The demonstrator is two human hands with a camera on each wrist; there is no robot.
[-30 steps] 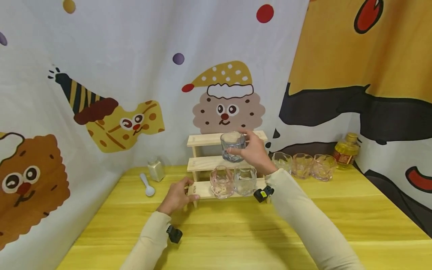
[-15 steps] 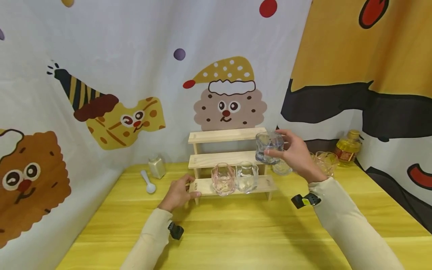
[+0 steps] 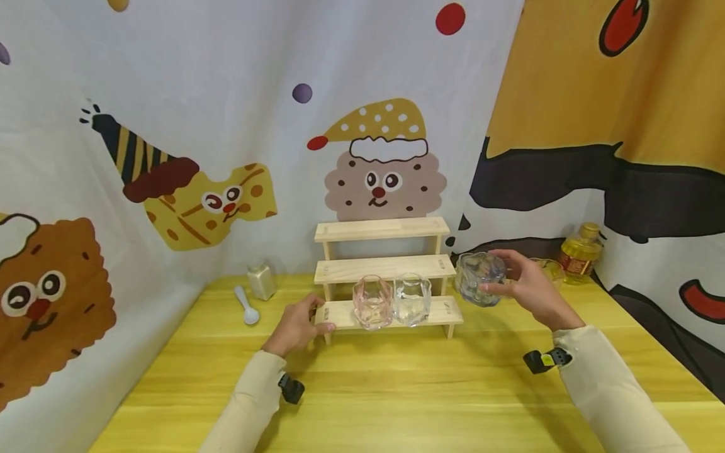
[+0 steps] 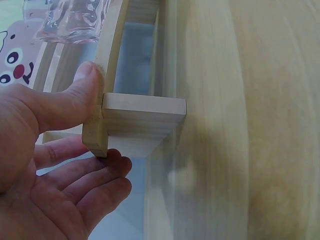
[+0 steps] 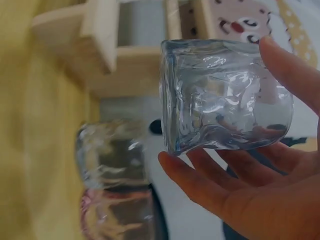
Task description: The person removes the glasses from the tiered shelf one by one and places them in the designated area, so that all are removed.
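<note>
A bluish glass tumbler (image 3: 478, 278) is in my right hand (image 3: 527, 286), raised right of the three-step wooden rack (image 3: 382, 229). In the right wrist view, the thumb lies on one side of the tumbler (image 5: 227, 95) and the fingers on the other. My left hand (image 3: 296, 327) grips the left end of the rack's lowest step, thumb (image 4: 82, 92) over the board. A pink glass (image 3: 372, 303) and a clear glass (image 3: 411, 301) stand side by side on that step. The upper two steps are bare.
Behind the raised tumbler, a clear glass (image 5: 115, 157) and a pink glass (image 5: 117, 212) stand on the table; another glass (image 3: 550, 270) is partly hidden. An oil bottle (image 3: 581, 255) stands at back right. A white spoon (image 3: 247, 307) and small jar (image 3: 261, 282) are at left.
My right hand has carried the bluish tumbler from above the rack's middle step rightward and down, to beside the rack. The left hand keeps its place on the lowest step.
</note>
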